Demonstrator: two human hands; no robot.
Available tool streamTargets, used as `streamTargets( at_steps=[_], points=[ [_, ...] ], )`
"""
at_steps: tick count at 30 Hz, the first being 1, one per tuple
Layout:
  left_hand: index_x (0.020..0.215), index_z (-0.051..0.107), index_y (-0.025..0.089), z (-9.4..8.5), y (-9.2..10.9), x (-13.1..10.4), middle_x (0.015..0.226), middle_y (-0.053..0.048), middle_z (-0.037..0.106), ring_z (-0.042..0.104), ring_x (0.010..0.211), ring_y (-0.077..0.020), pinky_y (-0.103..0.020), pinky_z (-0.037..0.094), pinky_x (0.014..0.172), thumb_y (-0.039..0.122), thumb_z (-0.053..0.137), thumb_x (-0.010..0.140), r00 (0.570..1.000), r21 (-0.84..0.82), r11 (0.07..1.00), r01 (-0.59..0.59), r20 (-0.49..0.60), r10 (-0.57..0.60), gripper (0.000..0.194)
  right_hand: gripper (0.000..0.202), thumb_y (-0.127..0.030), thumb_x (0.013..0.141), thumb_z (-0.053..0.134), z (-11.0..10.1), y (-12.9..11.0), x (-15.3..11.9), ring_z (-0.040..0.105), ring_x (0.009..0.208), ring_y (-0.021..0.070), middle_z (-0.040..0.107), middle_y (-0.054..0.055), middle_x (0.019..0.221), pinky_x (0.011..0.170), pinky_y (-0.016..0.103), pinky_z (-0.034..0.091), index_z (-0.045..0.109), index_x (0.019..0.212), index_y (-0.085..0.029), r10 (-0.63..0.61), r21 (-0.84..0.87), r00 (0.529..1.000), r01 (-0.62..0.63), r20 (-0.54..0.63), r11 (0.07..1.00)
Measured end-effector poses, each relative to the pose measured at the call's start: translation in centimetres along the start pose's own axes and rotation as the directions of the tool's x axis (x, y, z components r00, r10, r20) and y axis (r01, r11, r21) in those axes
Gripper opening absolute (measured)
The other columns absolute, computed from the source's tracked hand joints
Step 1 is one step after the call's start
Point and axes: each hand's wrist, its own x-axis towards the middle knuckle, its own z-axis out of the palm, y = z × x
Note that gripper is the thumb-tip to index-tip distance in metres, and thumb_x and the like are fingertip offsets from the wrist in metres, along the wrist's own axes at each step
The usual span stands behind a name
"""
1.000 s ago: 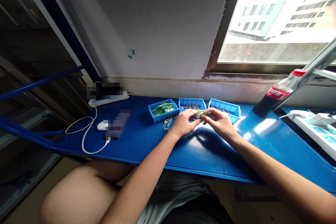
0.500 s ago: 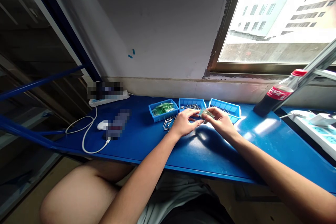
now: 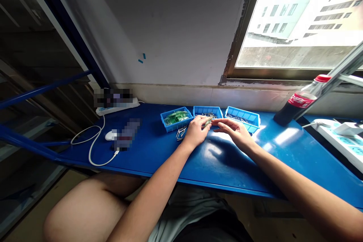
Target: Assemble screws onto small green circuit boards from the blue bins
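My left hand [image 3: 198, 132] is closed on a small green plastic bag [image 3: 208, 122], which shows only in part between thumb and fingers. Beside it my right hand [image 3: 233, 131] has its fingers stretched toward the bag, thumb apart; I cannot tell whether a fingertip touches it. Behind the hands stand three blue bins. The left bin [image 3: 177, 127] holds green plastic bags [image 3: 176, 117]. Small metal parts [image 3: 209, 115] lie in the middle bin [image 3: 207, 109], and long thin screws [image 3: 237, 118] in the right bin [image 3: 255, 122]. Several loose screws [image 3: 181, 133] lie left of my left hand.
On the right a cola bottle [image 3: 299, 102] leans near a metal bar, with a white power strip [image 3: 337, 136] beyond. A blurred-out device [image 3: 127, 135], a white mouse-like object [image 3: 110, 135] and a white cable [image 3: 93, 153] occupy the left of the blue table [image 3: 159, 155].
My right hand has let go of the plastic bag and its fingers have straightened. The bag has turned and shifted slightly left in my left hand. More of the right bin shows.
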Motion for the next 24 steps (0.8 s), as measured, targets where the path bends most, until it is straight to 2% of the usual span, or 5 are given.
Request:
streamTargets(
  at_steps=[3,6,13,19,24],
  points=[
    [0.129,0.08,0.02,-0.2,0.0,0.1,0.124,-0.011,0.079,0.076,0.112,-0.0256,-0.041,0.063,0.105,0.02,0.071,0.098,0.996,-0.027,0.999,0.046,-0.071,-0.048,0.031,0.039,-0.062,0.091,0.08,0.0,0.5,0.2,0.078,0.102,0.0307,0.081,0.008,0.118,0.088,0.047,0.068,0.079,0.112,-0.03,-0.054,-0.068,0.995,0.048,-0.084,0.996],
    [0.134,0.077,0.023,-0.4,0.4,0.1,0.128,-0.01,0.08,0.078,0.111,-0.0252,-0.039,0.064,0.103,0.019,0.075,0.095,0.996,-0.105,0.992,0.077,-0.038,-0.081,0.039,0.046,-0.061,0.09,0.081,-0.3,1.4,0.5,0.075,0.11,0.0309,0.079,0.009,0.119,0.085,0.044,0.067,0.075,0.123,-0.03,-0.093,-0.147,0.988,0.075,-0.12,0.986],
    [0.147,0.067,0.022,-0.3,1.1,-0.2,0.112,-0.007,0.084,0.081,0.108,-0.0259,-0.041,0.065,0.103,0.014,0.08,0.089,0.99,-0.205,0.97,0.13,0.084,-0.115,0.06,0.034,-0.058,0.093,0.078,-0.4,1.6,0.7,0.073,0.109,0.0296,0.079,0.008,0.116,0.094,0.044,0.062,0.082,0.108,-0.029,-0.142,-0.18,0.989,0.145,0.027,0.973],
    [0.13,0.072,0.016,-0.1,1.0,-0.1,0.112,-0.013,0.084,0.082,0.104,-0.0264,-0.041,0.067,0.099,0.019,0.082,0.089,0.99,-0.305,0.941,0.144,0.037,-0.14,0.042,0.04,-0.065,0.086,0.081,-0.4,1.0,0.8,0.07,0.079,0.0245,0.079,0.006,0.096,0.077,0.041,0.061,0.08,0.099,-0.027,-0.048,-0.143,0.998,0.04,-0.052,0.989],
    [0.123,0.075,0.018,-0.2,0.9,-0.1,0.104,-0.011,0.085,0.083,0.096,-0.0253,-0.041,0.066,0.096,0.018,0.082,0.089,0.988,-0.26,0.953,0.155,0.046,-0.148,0.035,0.043,-0.065,0.083,0.083,-0.2,0.9,0.8,0.071,0.085,0.0254,0.081,0.007,0.103,0.079,0.041,0.061,0.08,0.1,-0.026,-0.011,-0.109,1.0,0.01,-0.009,0.994]
  ],
)
